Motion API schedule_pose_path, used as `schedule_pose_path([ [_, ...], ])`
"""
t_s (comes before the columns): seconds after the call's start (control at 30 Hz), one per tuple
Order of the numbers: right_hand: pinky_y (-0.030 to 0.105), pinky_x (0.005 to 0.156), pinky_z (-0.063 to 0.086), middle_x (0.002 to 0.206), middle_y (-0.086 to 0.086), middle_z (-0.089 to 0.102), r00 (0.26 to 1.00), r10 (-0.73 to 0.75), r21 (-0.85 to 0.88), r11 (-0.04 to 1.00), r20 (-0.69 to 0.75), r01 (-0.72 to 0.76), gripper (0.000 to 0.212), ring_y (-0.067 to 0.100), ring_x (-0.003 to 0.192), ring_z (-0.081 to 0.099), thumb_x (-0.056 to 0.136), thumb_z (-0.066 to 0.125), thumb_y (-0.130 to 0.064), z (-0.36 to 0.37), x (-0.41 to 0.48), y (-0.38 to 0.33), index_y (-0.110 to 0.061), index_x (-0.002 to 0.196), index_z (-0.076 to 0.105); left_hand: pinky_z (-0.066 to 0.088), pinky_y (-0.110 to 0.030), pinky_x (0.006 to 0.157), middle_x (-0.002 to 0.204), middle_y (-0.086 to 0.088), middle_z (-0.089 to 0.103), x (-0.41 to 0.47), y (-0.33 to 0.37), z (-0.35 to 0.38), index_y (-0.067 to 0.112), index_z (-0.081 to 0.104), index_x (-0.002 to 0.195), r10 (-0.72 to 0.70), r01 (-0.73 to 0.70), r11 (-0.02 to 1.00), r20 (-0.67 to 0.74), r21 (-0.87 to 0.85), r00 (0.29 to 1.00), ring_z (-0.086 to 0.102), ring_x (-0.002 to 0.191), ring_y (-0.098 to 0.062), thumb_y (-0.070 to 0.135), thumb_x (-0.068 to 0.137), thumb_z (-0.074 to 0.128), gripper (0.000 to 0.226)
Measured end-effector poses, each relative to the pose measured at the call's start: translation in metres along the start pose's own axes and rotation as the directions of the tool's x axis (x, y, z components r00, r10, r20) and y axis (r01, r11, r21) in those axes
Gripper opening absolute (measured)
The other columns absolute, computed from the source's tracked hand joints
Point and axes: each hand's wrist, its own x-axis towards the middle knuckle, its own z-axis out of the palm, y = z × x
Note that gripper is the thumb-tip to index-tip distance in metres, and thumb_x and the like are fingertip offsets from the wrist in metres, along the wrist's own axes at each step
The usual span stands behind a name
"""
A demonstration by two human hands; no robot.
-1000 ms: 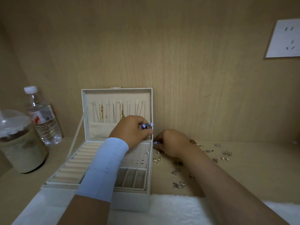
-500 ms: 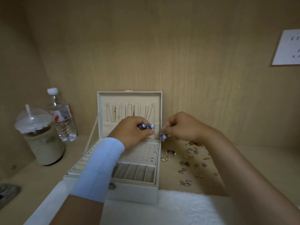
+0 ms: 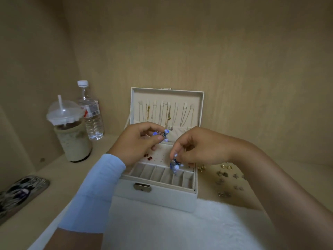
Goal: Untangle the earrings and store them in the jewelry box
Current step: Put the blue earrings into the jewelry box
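2 earrings, 1 per hand, hanging clear of each other. The left hand (image 3: 138, 143) pinches a blue beaded drop earring (image 3: 165, 135) between thumb and forefinger, up near the lid of the open white jewelry box (image 3: 162, 197). The right hand (image 3: 201, 148) pinches the second blue beaded earring (image 3: 174, 165) by its top. It dangles at 6 o'clock from that grip, long axis vertical, seemingly over the beige divided slots (image 3: 158, 173) at the box front. The right hand is nearer; a short lowering looks likely. Small loose metal earrings (image 3: 225, 167) lie at 3 o'clock of the box.

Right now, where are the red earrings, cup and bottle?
Small red earrings (image 3: 146, 155): head view, one earring.
Clear plastic straw cup (image 3: 75, 143): head view, side.
Clear plastic water bottle (image 3: 94, 121): head view, body.
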Motion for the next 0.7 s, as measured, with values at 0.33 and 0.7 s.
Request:
schedule_pose_path([
  [0.33,0.020,0.058,0.046,0.062,-0.011,0.064,0.980,-0.052,0.253,0.962,-0.192,0.101,0.019,0.007,0.054,0.056,0.093,0.062,-0.006,0.041,0.030,-0.024,-0.014,0.098,0.079,0.043,-0.010,0.053,0.085,-0.006,0.070,0.001,-0.017,-0.030,0.024,0.073,0.091,-0.037,0.035,0.999,-0.091,-0.020,0.995,0.062,0.056,-0.006,0.007,0.089,0.068,0.018],
  [0.7,0.010,0.060,0.041,0.068,-0.017,0.071,0.996,-0.048,-0.017,0.999,-0.076,0.047,0.005,-0.007,0.063,0.060,0.085,0.077,-0.023,0.057,0.058,-0.039,-0.026,0.082,0.080,0.045,-0.011,0.056,0.074,0.007,0.068,-0.003,-0.018,-0.043,0.031,0.075,0.085,0.004,-0.006,1.000,-0.107,-0.026,0.994,0.058,0.058,-0.006,0.014,0.090,0.069,0.019],
])
